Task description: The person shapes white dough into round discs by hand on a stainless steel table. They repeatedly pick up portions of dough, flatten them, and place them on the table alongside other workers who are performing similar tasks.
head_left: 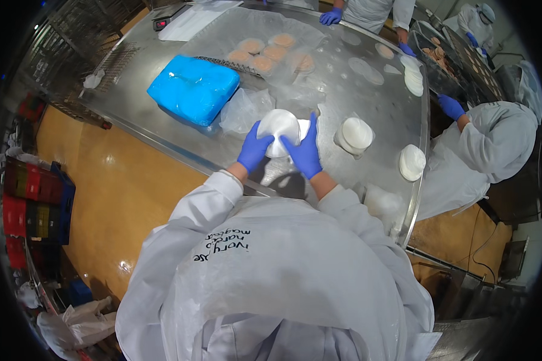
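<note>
Above the near edge of the metal table, a stack of round white sheets (279, 126) is between my two hands. My left hand (255, 148), in a blue glove, grips its left side with the thumb on top. My right hand (306, 150), also gloved in blue, holds the right side, thumb on the top sheet and fingers stretched along the edge. A small white piece (304, 127) shows beside the right fingers; its kind is unclear. A crumpled clear plastic bag (245, 111) lies left of the stack, next to a large bright blue wrapped block (193, 89).
More white round stacks (355, 135) stand right of my hands. Beyond, pinkish round patties (274, 53) lie on clear sheeting beside a wire rack. A scale (164, 23) sits at the far left. Co-workers (482, 144) stand along the right and far sides. Stacked crates (33, 207) stand left.
</note>
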A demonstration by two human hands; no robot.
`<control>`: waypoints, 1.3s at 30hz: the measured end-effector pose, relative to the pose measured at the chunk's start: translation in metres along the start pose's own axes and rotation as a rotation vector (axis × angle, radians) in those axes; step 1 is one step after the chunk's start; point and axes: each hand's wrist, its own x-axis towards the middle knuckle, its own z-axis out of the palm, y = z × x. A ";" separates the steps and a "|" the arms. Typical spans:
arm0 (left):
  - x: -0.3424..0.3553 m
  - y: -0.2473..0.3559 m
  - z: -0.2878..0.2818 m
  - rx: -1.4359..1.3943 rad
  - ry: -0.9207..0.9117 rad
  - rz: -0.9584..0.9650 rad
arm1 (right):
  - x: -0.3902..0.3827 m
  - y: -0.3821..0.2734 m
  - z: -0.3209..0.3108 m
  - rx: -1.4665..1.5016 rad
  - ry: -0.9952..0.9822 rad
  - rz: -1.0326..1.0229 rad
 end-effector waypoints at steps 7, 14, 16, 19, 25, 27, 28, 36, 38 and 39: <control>0.017 -0.003 -0.006 -0.233 -0.070 -0.255 | 0.039 -0.105 -0.053 0.353 -0.293 -0.445; 0.018 -0.002 -0.017 -0.156 0.016 -0.304 | 0.061 0.129 -0.014 -0.543 -0.148 0.335; 0.011 -0.008 -0.011 -0.125 -0.083 -0.344 | 0.102 0.185 -0.035 -0.561 -0.429 0.349; 0.011 -0.017 -0.024 0.149 -0.032 -0.331 | 0.103 0.120 -0.034 -0.063 -0.557 0.331; -0.005 0.004 0.007 0.061 -0.315 -0.127 | 0.018 0.042 -0.020 0.991 -0.384 0.395; -0.001 0.019 0.018 0.210 -0.324 -0.121 | 0.028 0.060 -0.023 1.340 -0.336 0.710; 0.005 0.021 0.013 0.078 -0.246 -0.135 | 0.031 0.038 -0.025 1.054 -0.308 0.437; 0.030 -0.014 -0.040 -0.275 0.138 -0.328 | 0.031 0.087 0.003 -0.638 -0.441 -0.175; 0.033 -0.021 -0.037 -0.284 0.047 -0.401 | 0.074 0.097 0.010 -0.522 -0.503 -0.098; 0.025 -0.025 -0.037 -0.195 0.104 -0.394 | 0.093 0.065 0.006 -0.137 -0.629 0.306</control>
